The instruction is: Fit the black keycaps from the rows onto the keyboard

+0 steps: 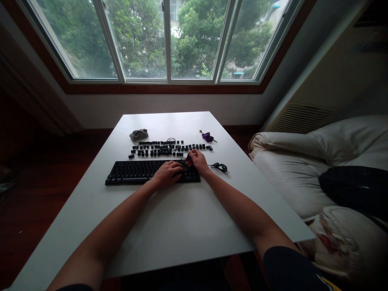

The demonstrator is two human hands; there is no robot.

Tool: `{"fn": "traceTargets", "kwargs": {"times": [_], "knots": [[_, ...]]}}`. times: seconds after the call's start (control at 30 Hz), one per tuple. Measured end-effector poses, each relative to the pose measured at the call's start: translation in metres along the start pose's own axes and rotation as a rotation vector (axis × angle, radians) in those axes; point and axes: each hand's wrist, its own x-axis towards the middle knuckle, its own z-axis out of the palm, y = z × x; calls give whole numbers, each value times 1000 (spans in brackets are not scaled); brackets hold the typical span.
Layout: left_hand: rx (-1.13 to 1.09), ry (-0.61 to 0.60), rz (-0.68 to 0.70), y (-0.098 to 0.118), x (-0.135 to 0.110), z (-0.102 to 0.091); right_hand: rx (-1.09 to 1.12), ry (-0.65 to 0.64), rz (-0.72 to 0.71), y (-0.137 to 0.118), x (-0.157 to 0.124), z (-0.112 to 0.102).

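Note:
A black keyboard (133, 171) lies across the middle of a white table (169, 226). My left hand (166, 173) rests on the keyboard's right part, fingers curled down onto the keys. My right hand (197, 160) is at the keyboard's far right corner, its fingers pinched together on a small dark piece that looks like a keycap. Rows of several loose black keycaps (165, 149) lie on the table just behind the keyboard.
A grey crumpled cloth (138, 134) sits behind the keycaps on the left, a small purple tool (207, 137) on the right. A coiled black cable (219, 166) lies right of the keyboard. A white cushioned seat (306, 169) stands to the right, windows ahead.

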Motion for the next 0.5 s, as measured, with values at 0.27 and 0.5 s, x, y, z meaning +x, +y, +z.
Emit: {"fn": "traceTargets", "kwargs": {"times": [0.27,0.5], "knots": [[-2,2,2,-1,0,1,-135,-136,-89,-8,-11,6],[1,0,-15,-1,0,1,-400,-195,-311,-26,-30,7]]}}
